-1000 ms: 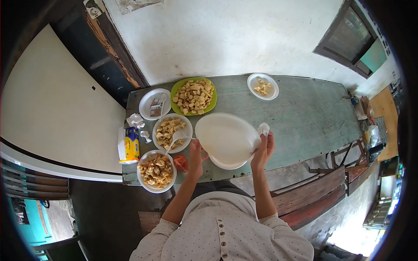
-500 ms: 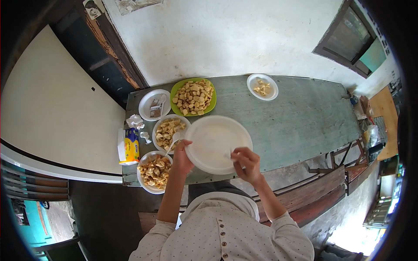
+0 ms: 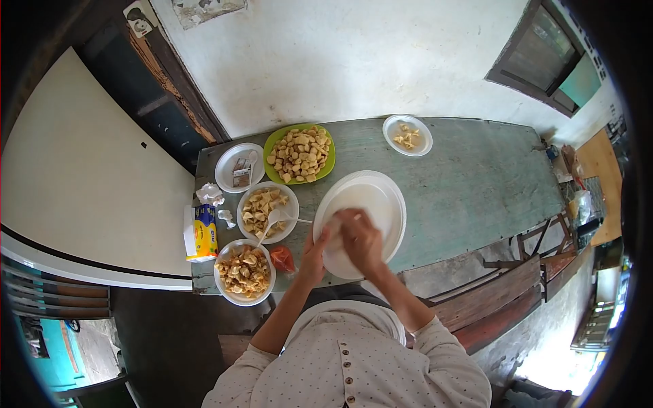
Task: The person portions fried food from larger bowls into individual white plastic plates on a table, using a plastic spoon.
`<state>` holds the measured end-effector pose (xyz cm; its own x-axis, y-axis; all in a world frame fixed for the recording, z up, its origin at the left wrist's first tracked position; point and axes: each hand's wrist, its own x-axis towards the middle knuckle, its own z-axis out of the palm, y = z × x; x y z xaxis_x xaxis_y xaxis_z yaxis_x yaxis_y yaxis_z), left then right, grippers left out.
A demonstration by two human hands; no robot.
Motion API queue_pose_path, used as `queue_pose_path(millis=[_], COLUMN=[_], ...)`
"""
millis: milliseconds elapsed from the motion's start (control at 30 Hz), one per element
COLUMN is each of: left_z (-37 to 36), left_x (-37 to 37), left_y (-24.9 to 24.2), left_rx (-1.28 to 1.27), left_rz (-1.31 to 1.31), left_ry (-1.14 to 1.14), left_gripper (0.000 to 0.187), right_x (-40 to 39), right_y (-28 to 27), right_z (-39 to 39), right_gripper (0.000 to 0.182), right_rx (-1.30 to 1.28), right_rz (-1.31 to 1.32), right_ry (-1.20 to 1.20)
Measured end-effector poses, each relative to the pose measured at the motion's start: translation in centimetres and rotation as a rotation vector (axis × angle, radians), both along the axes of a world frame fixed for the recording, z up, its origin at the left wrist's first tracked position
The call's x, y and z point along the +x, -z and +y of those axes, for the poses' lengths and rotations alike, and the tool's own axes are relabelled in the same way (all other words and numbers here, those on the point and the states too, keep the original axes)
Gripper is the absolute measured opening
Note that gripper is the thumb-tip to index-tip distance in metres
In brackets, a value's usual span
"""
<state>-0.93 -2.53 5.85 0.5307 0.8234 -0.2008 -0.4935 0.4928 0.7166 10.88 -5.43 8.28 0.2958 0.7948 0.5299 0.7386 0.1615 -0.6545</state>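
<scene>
A large white plate is held tilted in front of me, above the near edge of the table. My left hand grips its left rim, with the thumb along the near side. Over the plate's inner surface is my right hand, its fingers bent and smeared by motion. Something pale seems to be at its fingertips, but it is too blurred to name. Left of my left hand lies a small bag of red stuff. Close by are a bowl of pale folded pieces with a white spoon, and a bowl of browner, coated pieces.
On the green table stand a green plate of beige chunks, a white plate with small packets and a small plate with several pieces. A tissue pack and crumpled tissues lie at the left edge.
The white plate has moved slightly right and is tilted more, with both hands shifting along. My right hand has swung left across its surface. The red bag has come into sight.
</scene>
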Motion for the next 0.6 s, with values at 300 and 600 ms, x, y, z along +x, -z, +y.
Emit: queue_pose_path(millis=[300,600], left_z=[0.0,0.6], left_x=[-0.9,-0.3], left_y=[2.2,2.6], left_rx=[-0.013,0.073], left_rz=[0.088,0.027], left_ry=[-0.012,-0.027], left_gripper=[0.047,0.04], right_x=[2.1,-2.2], right_y=[-0.4,0.7], right_z=[1.3,-0.7], right_gripper=[0.023,0.025], right_rx=[0.079,0.054], right_rz=[-0.037,0.072], right_ry=[0.058,-0.087])
